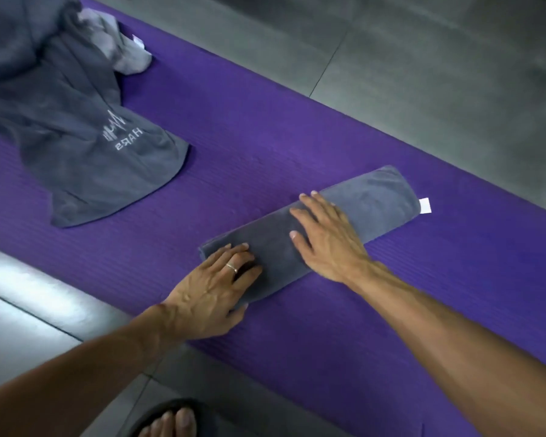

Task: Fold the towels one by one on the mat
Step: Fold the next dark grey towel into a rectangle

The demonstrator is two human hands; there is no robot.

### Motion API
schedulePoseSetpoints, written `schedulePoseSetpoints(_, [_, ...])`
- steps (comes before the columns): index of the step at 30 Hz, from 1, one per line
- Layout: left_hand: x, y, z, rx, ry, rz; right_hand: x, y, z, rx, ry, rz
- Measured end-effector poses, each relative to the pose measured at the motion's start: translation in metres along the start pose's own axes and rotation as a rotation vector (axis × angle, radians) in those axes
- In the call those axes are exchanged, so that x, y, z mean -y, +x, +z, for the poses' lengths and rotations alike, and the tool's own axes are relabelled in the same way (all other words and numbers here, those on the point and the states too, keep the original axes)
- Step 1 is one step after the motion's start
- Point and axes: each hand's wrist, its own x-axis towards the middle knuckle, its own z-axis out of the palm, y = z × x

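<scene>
a heap of unfolded grey towels (76,127), one bearing a pale printed logo, lies at the left end of a purple mat (265,137) spread over a grey tiled floor (438,58). nearer the middle, a folded grey towel (369,203) sits in a long narrow strip across the mat, a white tag (425,205) showing at its far right end. the left hand (212,291), wearing a ring (231,267), presses flat on the strip's near end, grip open; the right hand (325,238) rests flat on its middle, fingers spread, grip open. toes in a dark sandal (171,421) show at the bottom edge.
</scene>
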Motion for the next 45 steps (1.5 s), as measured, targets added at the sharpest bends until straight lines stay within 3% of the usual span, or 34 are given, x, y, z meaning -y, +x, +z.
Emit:
schedulePoseSetpoints(2, [0.004, -0.001, -0.012, -0.041, -0.070, -0.073, 0.013, -0.004, -0.007, 0.009, 0.080, -0.003])
schedulePoseSetpoints(7, [0.018, 0.031, -0.054, -0.056, -0.405, -0.480, 0.044, -0.017, -0.025, 0.173, 0.289, -0.120])
schedulePoseSetpoints(12, [0.033, 0.052, -0.088, -0.092, -0.677, -0.524, 0.064, -0.010, -0.029, -0.005, 0.435, -0.018])
schedulePoseSetpoints(16, [0.038, 0.067, -0.090, -0.130, -0.737, -0.546, 0.059, 0.002, -0.058, 0.077, 0.427, 0.073])
schedulePoseSetpoints(18, [0.038, 0.075, -0.091, -0.236, -0.833, -0.609, 0.053, 0.005, -0.073, 0.051, 0.484, 0.140])
schedulePoseSetpoints(21, [0.035, 0.086, -0.095, -0.379, -1.140, -0.749, 0.040, 0.002, -0.092, -0.002, 0.727, 0.322])
schedulePoseSetpoints(23, [0.030, 0.092, -0.094, -0.262, -1.556, -0.711, 0.030, -0.006, -0.100, 0.013, 1.079, 0.463])
schedulePoseSetpoints(25, [0.018, 0.097, -0.089, -0.110, -1.711, -0.536, 0.019, -0.019, -0.101, 0.056, 1.429, 0.557])
schedulePoseSetpoints(28, [-0.005, 0.104, -0.079, 0.012, -1.667, -0.499, 0.004, -0.038, -0.098, 0.103, 1.734, 0.606])
schedulePoseSetpoints(31, [-0.018, 0.113, -0.068, 0.056, -1.322, -0.565, -0.009, -0.049, -0.092, 0.065, 1.827, 0.615])
schedulePoseSetpoints(34, [-0.030, 0.124, -0.059, 0.161, -1.079, -0.574, -0.019, -0.049, -0.087, -0.051, 1.684, 0.660])
schedulePoseSetpoints(39, [-0.043, 0.127, -0.047, 0.237, -1.208, -0.550, -0.057, -0.044, -0.081, -0.321, 1.506, 0.863])
schedulePoseSetpoints(45, [-0.055, 0.123, -0.020, 0.055, -0.759, -0.663, -0.086, -0.018, -0.059, -0.310, 1.272, 0.911])
